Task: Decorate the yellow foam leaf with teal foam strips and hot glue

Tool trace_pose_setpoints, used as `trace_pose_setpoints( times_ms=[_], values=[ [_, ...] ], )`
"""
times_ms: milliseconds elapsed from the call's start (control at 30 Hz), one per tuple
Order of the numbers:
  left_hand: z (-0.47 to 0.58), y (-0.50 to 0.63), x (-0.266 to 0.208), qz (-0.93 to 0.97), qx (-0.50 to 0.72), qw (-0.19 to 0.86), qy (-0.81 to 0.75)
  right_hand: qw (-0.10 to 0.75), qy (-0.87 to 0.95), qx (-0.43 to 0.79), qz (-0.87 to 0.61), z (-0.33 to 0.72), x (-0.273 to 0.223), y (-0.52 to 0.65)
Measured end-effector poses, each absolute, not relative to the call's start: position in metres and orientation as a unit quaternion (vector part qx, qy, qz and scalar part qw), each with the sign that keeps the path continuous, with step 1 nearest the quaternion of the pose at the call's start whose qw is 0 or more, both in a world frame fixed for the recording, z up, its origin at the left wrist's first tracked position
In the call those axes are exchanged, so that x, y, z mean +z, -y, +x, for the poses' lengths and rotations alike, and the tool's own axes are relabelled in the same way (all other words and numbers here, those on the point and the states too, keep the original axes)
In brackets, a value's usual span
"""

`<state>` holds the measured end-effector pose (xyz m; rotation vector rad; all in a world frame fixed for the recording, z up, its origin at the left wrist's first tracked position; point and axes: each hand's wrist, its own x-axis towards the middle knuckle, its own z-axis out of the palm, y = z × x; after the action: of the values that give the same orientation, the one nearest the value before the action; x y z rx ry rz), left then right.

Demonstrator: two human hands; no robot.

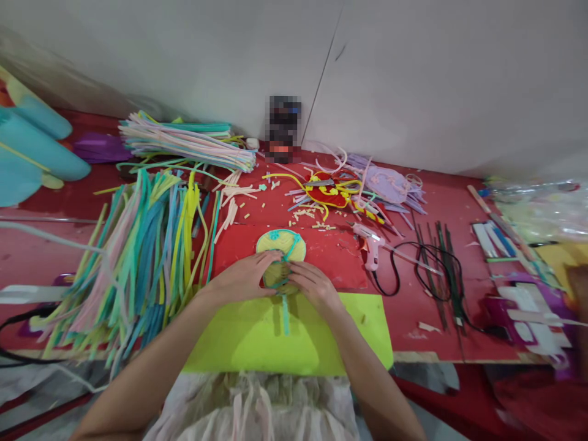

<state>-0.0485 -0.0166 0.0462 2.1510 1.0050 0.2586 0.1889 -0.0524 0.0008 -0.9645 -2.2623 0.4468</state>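
A pale yellow round fan-shaped piece (270, 242) with teal pipe-cleaner edging lies in front of me, over the red board and green mat. My left hand (248, 274) curves round its lower left side, thumb below and fingers above. From the right, my right hand (315, 286) presses its bent fingertips together on the lower part, by a teal pipe cleaner that crosses the yellow face. A short teal stem (285, 318) sticks out below toward me. The fingers hide much of the lower part, and what lies under the right fingertips cannot be made out.
A pink glue gun (373, 248) with a black cord lies to the right. Many coloured pipe cleaners (138, 245) heap at the left, with a white-and-teal bundle (188, 144) behind. Cut bits, a red-and-yellow piece (328, 188) and a lilac piece (388, 184) lie farther back.
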Motion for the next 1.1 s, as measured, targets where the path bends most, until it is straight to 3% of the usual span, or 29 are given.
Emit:
trace_pose_setpoints(
  times_ms=[133,367,633,1100],
  values=[
    [-0.05,0.015,0.041,0.841,0.106,0.369,-0.382,0.287,0.879,0.157,-0.347,0.192,0.005,0.056],
    [-0.052,0.015,0.033,0.843,0.122,0.356,-0.383,0.333,0.845,0.101,-0.406,0.175,-0.004,0.058],
    [-0.052,0.015,0.024,0.873,0.138,0.314,-0.346,0.322,0.84,0.113,-0.421,0.168,0.001,0.06],
    [-0.044,0.018,0.017,0.753,0.214,0.42,-0.458,0.342,0.793,0.201,-0.462,0.159,0.0,0.066]
  ],
)
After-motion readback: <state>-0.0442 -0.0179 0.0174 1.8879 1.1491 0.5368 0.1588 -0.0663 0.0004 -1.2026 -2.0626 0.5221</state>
